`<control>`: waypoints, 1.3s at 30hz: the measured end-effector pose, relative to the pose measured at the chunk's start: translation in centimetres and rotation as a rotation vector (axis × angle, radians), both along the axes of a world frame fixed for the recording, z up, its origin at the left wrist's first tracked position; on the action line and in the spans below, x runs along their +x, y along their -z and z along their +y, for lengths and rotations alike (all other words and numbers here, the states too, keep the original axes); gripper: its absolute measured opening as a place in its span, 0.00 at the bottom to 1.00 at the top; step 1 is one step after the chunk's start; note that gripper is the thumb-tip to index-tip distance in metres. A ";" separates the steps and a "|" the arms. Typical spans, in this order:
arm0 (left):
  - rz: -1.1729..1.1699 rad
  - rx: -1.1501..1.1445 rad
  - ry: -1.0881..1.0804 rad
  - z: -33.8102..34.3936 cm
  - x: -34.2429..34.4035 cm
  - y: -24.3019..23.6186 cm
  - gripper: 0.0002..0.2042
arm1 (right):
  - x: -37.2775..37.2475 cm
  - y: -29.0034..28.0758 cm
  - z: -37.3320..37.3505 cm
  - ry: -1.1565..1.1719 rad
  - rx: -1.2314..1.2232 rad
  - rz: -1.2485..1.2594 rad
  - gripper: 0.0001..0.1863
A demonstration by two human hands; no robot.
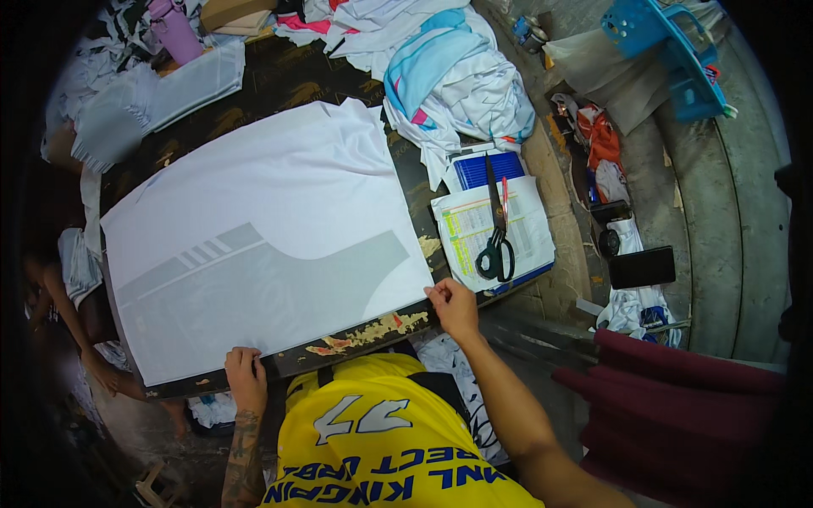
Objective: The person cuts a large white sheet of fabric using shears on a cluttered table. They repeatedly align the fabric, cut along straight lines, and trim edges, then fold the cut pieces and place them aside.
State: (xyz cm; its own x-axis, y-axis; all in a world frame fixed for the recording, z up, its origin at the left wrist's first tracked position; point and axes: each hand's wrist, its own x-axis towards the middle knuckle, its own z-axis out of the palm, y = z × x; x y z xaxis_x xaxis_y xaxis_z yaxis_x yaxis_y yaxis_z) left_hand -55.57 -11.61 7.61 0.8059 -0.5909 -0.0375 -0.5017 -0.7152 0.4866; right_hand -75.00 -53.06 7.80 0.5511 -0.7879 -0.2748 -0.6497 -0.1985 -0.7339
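A large white fabric sheet [279, 182] with a grey, curved garment-panel shape and short stripes lies spread over the dark table. Its far right part is rumpled; the near part lies flat. At its near right corner, my right hand [456, 309] is closed, pinching the edge between thumb and fingers. My left hand [246, 370] is closed at the near edge, left of the middle, with its fingertips curled on the sheet's border. Black-handled scissors [495, 245] and a red pen [506, 199] rest on printed papers [533, 224] to the right of the sheet.
White and light-blue cloth [461, 76] is heaped at the table's far right. Folded white pieces [195, 85] and a purple bottle [174, 32] stand far left. Another person's arm [72, 326] shows at left. On the right are a blue plastic basket [669, 51], a phone [642, 267] and maroon cloth [669, 406].
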 end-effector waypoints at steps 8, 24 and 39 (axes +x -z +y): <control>0.136 0.028 0.207 -3.6 -1.3 -1.6 0.19 | 0.4 1.2 1.2 -0.089 -0.287 0.202 0.15; -0.090 -0.355 -1.000 36.3 11.5 6.8 0.12 | 6.4 -2.5 15.0 -0.272 0.636 0.289 0.15; -0.182 -0.373 -0.944 33.3 11.9 0.4 0.09 | 8.5 2.0 18.9 0.324 0.587 0.108 0.16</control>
